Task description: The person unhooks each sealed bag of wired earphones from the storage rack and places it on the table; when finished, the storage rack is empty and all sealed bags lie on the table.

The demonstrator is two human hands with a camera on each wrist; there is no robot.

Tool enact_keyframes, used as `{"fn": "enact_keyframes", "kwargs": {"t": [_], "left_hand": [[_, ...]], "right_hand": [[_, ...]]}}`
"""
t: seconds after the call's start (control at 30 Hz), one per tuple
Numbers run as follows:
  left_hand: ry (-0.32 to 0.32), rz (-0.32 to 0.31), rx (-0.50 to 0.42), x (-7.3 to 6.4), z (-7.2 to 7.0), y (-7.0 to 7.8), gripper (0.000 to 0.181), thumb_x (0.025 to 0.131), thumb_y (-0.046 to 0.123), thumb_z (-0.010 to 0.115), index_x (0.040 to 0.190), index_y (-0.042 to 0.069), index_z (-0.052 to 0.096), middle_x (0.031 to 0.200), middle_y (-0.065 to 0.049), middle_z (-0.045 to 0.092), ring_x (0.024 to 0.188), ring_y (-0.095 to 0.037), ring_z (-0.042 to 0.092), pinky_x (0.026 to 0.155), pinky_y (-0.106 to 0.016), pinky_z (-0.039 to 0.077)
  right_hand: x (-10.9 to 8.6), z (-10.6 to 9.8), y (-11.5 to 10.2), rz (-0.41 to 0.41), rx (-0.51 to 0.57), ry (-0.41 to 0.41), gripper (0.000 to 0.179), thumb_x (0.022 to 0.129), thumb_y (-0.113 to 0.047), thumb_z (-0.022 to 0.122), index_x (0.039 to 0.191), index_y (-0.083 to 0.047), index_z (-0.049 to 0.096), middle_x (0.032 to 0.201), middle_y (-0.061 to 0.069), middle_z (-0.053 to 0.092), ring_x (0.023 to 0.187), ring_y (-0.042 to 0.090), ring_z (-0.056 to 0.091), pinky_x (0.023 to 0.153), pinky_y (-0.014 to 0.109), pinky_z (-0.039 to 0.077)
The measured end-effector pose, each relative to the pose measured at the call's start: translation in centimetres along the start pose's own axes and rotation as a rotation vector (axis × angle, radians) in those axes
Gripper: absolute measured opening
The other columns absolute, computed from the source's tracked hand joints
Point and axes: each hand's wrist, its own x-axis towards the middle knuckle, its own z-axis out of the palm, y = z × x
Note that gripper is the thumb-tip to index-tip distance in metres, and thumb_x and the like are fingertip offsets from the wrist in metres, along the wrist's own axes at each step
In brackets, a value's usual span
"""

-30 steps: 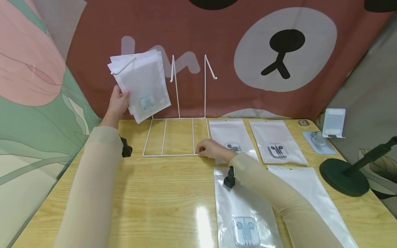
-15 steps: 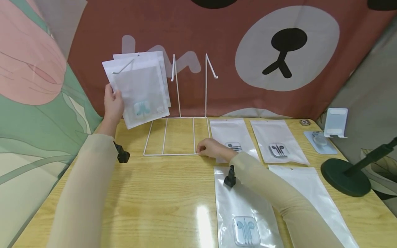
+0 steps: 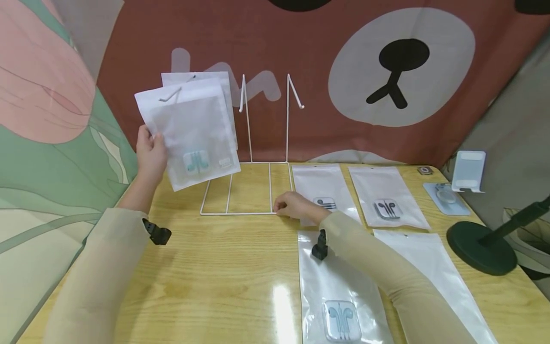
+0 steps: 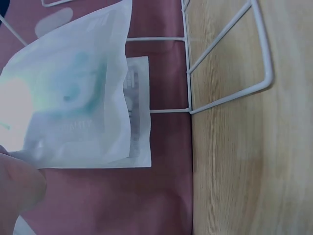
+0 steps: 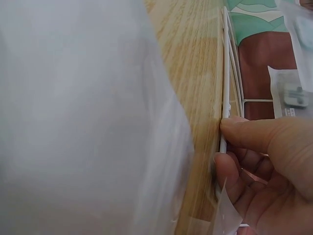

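Pinching the left edge of a soft, papery-looking white pouch (image 3: 210,129) between the thumb and fingers of the left hand (image 3: 151,155). Hung near its top edge on a slim wire hook (image 3: 170,94), with the rounded tip poking out in front; tilted, with the lower edge slanting up toward the right. Showing hazily through the translucent front, low down, a rounded-square case (image 3: 196,162) with pale teal earphones. Just behind and mostly covered, at least one more crisp-edged pouch (image 4: 142,147).

Gripping the smooth white front bar of the wire rack (image 3: 238,214) with curled fingers and thumb of the right hand (image 3: 296,206).

Lying flat on the yellowish, wood-grained worktop (image 3: 206,277), right of the rack: two matt bags (image 3: 382,181) with dark earphones in square cases, and nearer, two shiny, creased plastic bags (image 3: 318,282). Farther right, a dark green, disc-based stand (image 3: 481,248).
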Motion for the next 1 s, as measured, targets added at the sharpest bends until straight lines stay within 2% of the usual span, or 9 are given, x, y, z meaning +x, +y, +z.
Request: {"fn": "enact_keyframes", "kwargs": {"t": [0.13, 0.3, 0.57, 0.8, 0.87, 1.0], "left_hand": [[-0.003, -0.019, -0.037, -1.3, -0.8, 0.4, 0.021, 0.098, 0.012, 0.036, 0.117, 0.011, 0.045, 0.106, -0.006, 0.053, 0.094, -0.013, 0.048, 0.075, -0.025, 0.039], [-0.034, -0.037, -0.110, -2.7, -1.8, 1.2, 0.019, 0.099, 0.011, 0.036, 0.115, 0.014, 0.044, 0.108, -0.006, 0.052, 0.095, -0.014, 0.049, 0.077, -0.027, 0.039], [-0.087, -0.015, -0.152, -4.3, -3.1, 2.1, 0.018, 0.099, 0.014, 0.037, 0.116, 0.016, 0.043, 0.107, -0.002, 0.051, 0.092, -0.013, 0.048, 0.072, -0.025, 0.041], [-0.121, -0.036, -0.050, -5.8, -4.6, 2.7, 0.022, 0.099, 0.022, 0.037, 0.120, 0.022, 0.042, 0.104, -0.002, 0.056, 0.093, -0.015, 0.053, 0.066, -0.020, 0.044], [-0.114, -0.042, -0.056, -6.2, -4.8, 2.8, 0.022, 0.099, 0.022, 0.037, 0.120, 0.022, 0.043, 0.104, -0.002, 0.058, 0.094, -0.015, 0.054, 0.066, -0.019, 0.046], [-0.097, -0.036, -0.131, -6.8, -5.1, 3.2, 0.020, 0.099, 0.018, 0.039, 0.118, 0.019, 0.045, 0.102, -0.001, 0.060, 0.093, -0.015, 0.056, 0.066, -0.018, 0.048]], "right_hand": [[0.0, 0.1, 0.0, 0.007, -0.001, -0.005, 0.008, 0.086, -0.005, 0.065, 0.079, -0.009, 0.067, 0.072, -0.002, 0.058, 0.056, 0.010, 0.050, 0.049, 0.021, 0.046], [0.1, 0.1, 0.1, 0.005, -0.004, -0.002, 0.009, 0.086, -0.005, 0.065, 0.078, -0.009, 0.066, 0.070, -0.002, 0.057, 0.055, 0.009, 0.049, 0.047, 0.021, 0.045], [0.2, 0.1, 0.2, -0.004, -0.003, -0.004, 0.009, 0.086, -0.004, 0.064, 0.079, -0.009, 0.066, 0.071, -0.002, 0.058, 0.054, 0.009, 0.049, 0.046, 0.021, 0.045], [0.2, 0.1, 0.1, -0.008, 0.001, -0.006, 0.009, 0.086, -0.004, 0.064, 0.079, -0.009, 0.066, 0.071, -0.002, 0.058, 0.053, 0.009, 0.049, 0.046, 0.021, 0.045], [0.2, 0.1, 0.1, -0.009, 0.001, -0.007, 0.009, 0.086, -0.004, 0.064, 0.079, -0.009, 0.066, 0.071, -0.002, 0.058, 0.054, 0.009, 0.049, 0.046, 0.021, 0.045], [0.2, 0.0, 0.2, -0.004, 0.003, -0.009, 0.009, 0.086, -0.004, 0.064, 0.079, -0.009, 0.066, 0.072, -0.001, 0.058, 0.054, 0.010, 0.049, 0.046, 0.021, 0.045]]}}
